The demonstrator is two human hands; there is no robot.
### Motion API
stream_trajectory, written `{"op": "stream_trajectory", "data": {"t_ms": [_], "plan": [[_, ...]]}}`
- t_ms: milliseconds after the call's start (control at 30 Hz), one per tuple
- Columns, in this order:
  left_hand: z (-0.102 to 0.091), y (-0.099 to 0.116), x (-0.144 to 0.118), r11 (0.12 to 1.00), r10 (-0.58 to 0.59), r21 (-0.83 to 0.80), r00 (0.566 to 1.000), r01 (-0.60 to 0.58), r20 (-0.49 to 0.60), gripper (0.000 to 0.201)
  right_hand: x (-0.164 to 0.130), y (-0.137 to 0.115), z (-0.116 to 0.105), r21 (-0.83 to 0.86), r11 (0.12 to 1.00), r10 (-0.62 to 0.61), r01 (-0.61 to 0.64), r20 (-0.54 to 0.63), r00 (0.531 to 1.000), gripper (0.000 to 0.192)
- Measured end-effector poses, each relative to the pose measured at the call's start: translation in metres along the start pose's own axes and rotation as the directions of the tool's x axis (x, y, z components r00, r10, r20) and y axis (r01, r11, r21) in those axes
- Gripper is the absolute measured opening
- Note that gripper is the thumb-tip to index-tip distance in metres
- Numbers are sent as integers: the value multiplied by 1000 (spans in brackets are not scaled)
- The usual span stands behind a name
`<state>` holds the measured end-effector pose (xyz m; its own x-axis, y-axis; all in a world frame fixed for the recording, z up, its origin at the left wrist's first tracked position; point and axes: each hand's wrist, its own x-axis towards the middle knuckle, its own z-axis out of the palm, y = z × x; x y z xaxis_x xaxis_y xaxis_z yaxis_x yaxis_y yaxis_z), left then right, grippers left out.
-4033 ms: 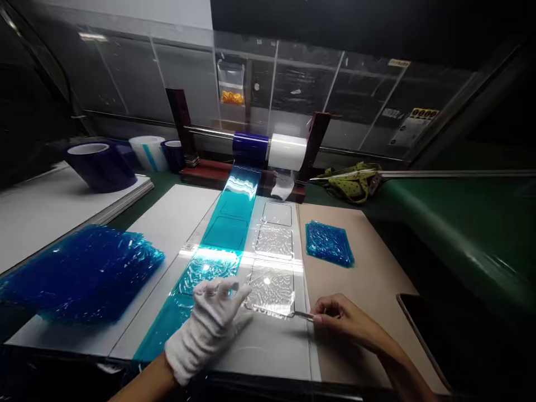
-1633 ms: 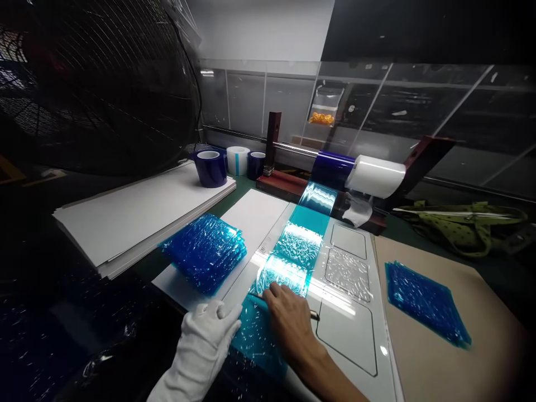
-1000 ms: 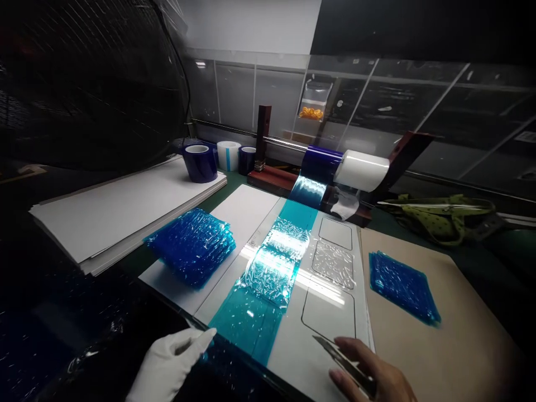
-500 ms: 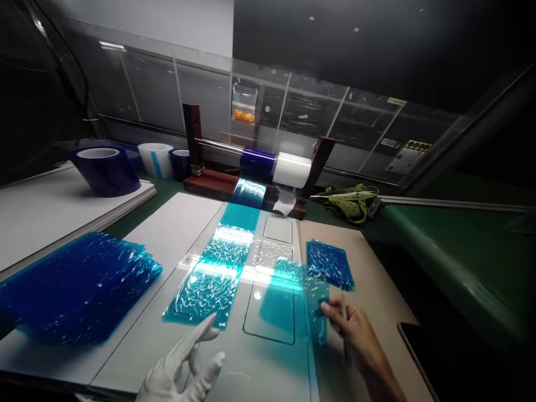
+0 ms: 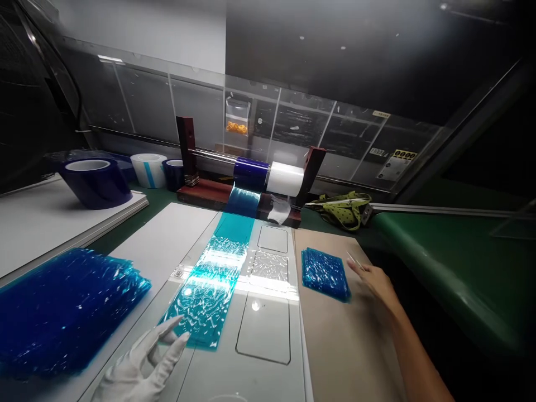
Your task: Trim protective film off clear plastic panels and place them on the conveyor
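My left hand (image 5: 144, 357), in a white glove, is at the lower left with fingers apart, its index fingertip at the near left edge of a blue film strip (image 5: 205, 301). The wrinkled, shiny strip runs over the pale work board (image 5: 268, 368) from a dark blue film roll (image 5: 250, 174). Bare, my right hand (image 5: 374, 282) is closed around a slim pointed tool (image 5: 354, 259), whose kind I cannot make out. It hovers just right of a small stack of blue film pieces (image 5: 325, 273) on a brown board (image 5: 330, 346).
A larger stack of blue film (image 5: 71, 312) lies at left. A white roll (image 5: 285, 178) shares the wooden stand (image 5: 205, 192) with the blue roll. More rolls stand behind left, including a big blue one (image 5: 96, 184). A green spotted pouch (image 5: 343, 209) lies behind right.
My right hand has moved right and away; the loose blue film piece it held is out of it, and the small stack lies beside it. My left hand has shifted left. The view has tilted slightly.
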<state>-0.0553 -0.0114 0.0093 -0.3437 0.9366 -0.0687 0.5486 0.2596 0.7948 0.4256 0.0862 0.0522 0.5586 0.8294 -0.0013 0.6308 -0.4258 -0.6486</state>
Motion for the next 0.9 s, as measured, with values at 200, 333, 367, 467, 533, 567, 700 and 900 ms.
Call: {"op": "stream_trajectory", "data": {"t_ms": [200, 333, 367, 467, 533, 567, 700, 900], "plan": [[-13, 1, 39, 856, 312, 411, 947, -314, 73, 39, -59, -39, 30, -158, 951, -267, 266, 11, 964, 39], [-13, 13, 59, 721, 313, 588, 929, -367, 197, 66, -121, -105, 94, -181, 784, -548, 593, 247, 799, 24], [-12, 15, 63, 716, 308, 591, 928, -370, 207, 69, -134, -123, 110, -219, 706, -601, 673, 319, 733, 22], [-9, 18, 73, 720, 291, 590, 931, -364, 220, 66, -158, -172, 156, -242, 601, -657, 762, 393, 643, 21], [-9, 18, 78, 716, 282, 592, 929, -370, 240, 62, -162, -197, 182, -257, 559, -673, 788, 414, 613, 21], [-8, 18, 79, 712, 278, 595, 928, -373, 248, 59, -163, -207, 193, -267, 536, -680, 801, 426, 597, 21], [-8, 18, 83, 712, 271, 594, 927, -375, 261, 51, -161, -235, 222, -286, 452, -696, 845, 480, 535, 22], [-8, 14, 82, 721, 260, 580, 924, -378, 280, 53, -156, -233, 214, -324, 398, -663, 858, 544, 514, 23]]}}
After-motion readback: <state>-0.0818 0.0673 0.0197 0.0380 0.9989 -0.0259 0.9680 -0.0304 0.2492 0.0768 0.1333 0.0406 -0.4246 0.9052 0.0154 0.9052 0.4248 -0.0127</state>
